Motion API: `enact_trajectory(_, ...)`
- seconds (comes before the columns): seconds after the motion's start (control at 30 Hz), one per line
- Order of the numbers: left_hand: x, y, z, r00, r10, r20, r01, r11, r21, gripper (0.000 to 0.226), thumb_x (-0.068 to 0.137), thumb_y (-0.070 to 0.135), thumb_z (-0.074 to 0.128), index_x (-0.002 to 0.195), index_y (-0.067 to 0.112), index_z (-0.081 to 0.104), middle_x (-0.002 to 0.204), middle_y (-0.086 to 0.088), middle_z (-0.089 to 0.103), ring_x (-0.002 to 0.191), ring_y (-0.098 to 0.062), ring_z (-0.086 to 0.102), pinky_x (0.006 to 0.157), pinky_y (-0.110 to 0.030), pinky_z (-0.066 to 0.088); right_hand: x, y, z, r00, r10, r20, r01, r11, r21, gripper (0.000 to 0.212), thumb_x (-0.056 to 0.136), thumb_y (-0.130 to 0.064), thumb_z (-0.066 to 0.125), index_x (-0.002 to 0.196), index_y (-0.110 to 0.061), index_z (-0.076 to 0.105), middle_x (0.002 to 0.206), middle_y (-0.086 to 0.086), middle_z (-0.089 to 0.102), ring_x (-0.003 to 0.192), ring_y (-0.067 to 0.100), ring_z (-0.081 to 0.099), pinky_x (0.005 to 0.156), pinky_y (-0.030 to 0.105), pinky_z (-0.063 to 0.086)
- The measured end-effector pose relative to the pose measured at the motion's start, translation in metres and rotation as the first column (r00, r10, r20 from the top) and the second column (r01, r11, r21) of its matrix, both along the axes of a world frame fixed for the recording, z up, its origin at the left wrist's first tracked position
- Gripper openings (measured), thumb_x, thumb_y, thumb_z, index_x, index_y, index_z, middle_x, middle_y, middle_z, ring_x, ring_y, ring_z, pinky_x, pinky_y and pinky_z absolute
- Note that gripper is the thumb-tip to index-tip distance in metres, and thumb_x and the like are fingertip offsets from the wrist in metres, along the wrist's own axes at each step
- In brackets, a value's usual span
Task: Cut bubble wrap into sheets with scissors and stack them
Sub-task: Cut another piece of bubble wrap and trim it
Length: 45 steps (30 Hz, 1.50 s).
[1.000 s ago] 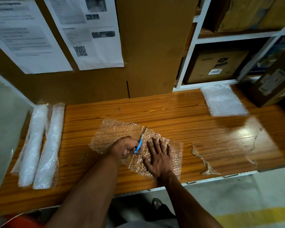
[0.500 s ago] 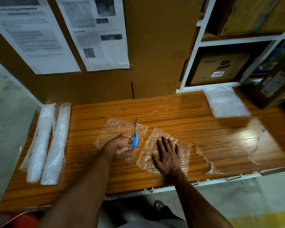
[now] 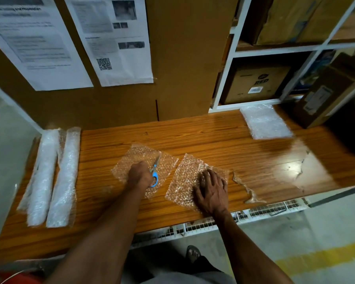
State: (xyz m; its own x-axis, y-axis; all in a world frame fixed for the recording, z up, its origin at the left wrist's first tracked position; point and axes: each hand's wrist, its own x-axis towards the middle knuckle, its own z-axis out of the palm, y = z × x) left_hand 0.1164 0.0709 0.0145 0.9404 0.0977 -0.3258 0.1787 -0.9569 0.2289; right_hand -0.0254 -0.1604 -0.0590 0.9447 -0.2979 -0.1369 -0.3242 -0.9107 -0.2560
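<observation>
Two clear bubble wrap sheets lie apart on the wooden table (image 3: 213,140). On the left sheet (image 3: 135,158) my left hand (image 3: 138,175) grips the blue handle of the scissors (image 3: 155,171), whose blades point away from me. My right hand (image 3: 211,189) rests on the right sheet (image 3: 182,177), fingers spread and slightly bent, near the table's front edge. At the back right sits a white stack of cut sheets (image 3: 264,124).
Two bubble wrap rolls (image 3: 41,177) (image 3: 64,177) lie along the table's left end. A thin scrap strip (image 3: 244,187) lies right of my right hand. Cardboard boxes (image 3: 328,99) and a white shelf (image 3: 223,78) stand behind. Wire mesh shows under the front edge.
The single sheet has been cut into two pieces. My right hand has slid the right piece away to the right, and the scissors now lie over the left piece.
</observation>
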Motion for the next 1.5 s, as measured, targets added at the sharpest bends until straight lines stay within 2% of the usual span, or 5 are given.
enact_trajectory(0.53, -0.016, -0.001, 0.007, 0.96, -0.27, 0.079, 0.241, 0.934, 0.263, 0.02, 0.098, 0.027, 0.061, 0.114, 0.021, 0.072, 0.117, -0.004, 0.07, 0.108, -0.023, 0.067, 0.081, -0.031, 0.049, -0.018, -0.012, 0.013, 0.993, -0.105, -0.053, 0.107, 0.994, 0.03, 0.094, 0.095, -0.077, 0.043, 0.166, -0.023, 0.015, 0.175, 0.006, 0.01, 0.159, 0.029, 0.018, 0.127, 0.052, 0.021)
enact_trajectory(0.93, -0.036, -0.06, -0.014, 0.952, -0.306, 0.003, 0.304, 0.947, -0.107, 0.021, 0.093, 0.038, 0.069, 0.106, 0.022, 0.069, 0.108, -0.001, 0.072, 0.091, -0.024, 0.067, 0.074, -0.032, 0.052, -0.018, -0.032, 0.037, 0.902, -0.427, -0.068, 0.433, 0.892, 0.13, 0.098, 0.096, -0.058, 0.067, 0.161, -0.007, 0.013, 0.146, 0.02, 0.044, 0.134, 0.033, 0.046, 0.113, 0.041, 0.038)
enact_trajectory(1.1, -0.039, -0.083, -0.021, 0.969, -0.248, -0.02, 0.247, 0.968, -0.029, 0.036, 0.091, 0.034, 0.074, 0.12, 0.016, 0.063, 0.119, -0.009, 0.07, 0.105, -0.03, 0.068, 0.077, -0.035, 0.052, -0.009, -0.05, 0.042, 0.85, -0.526, -0.01, 0.478, 0.765, 0.43, 0.02, 0.112, -0.03, 0.05, 0.125, -0.016, 0.046, 0.093, 0.013, 0.066, 0.065, 0.004, 0.051, 0.054, 0.017, 0.036)
enact_trajectory(1.3, -0.021, -0.099, -0.031, 0.992, -0.103, -0.072, 0.089, 0.98, -0.178, 0.021, 0.091, 0.036, 0.074, 0.103, 0.019, 0.072, 0.094, -0.002, 0.075, 0.075, -0.019, 0.068, 0.06, -0.027, 0.051, 0.009, -0.085, 0.017, 0.904, -0.425, 0.053, 0.296, 0.709, 0.64, 0.019, 0.103, -0.037, 0.065, 0.1, -0.019, 0.066, 0.085, -0.009, 0.068, 0.076, 0.009, 0.065, 0.056, 0.012, 0.043)
enact_trajectory(1.5, -0.005, -0.12, -0.018, 0.997, -0.032, -0.07, -0.004, 0.89, -0.457, 0.011, 0.094, 0.028, 0.069, 0.103, 0.024, 0.063, 0.091, 0.002, 0.071, 0.074, -0.013, 0.066, 0.057, -0.026, 0.046, 0.032, -0.105, 0.007, 0.866, -0.5, 0.005, 0.261, 0.461, 0.848, 0.026, 0.109, -0.027, 0.057, 0.102, -0.004, 0.066, 0.085, 0.013, 0.071, 0.074, 0.022, 0.066, 0.06, 0.023, 0.055)
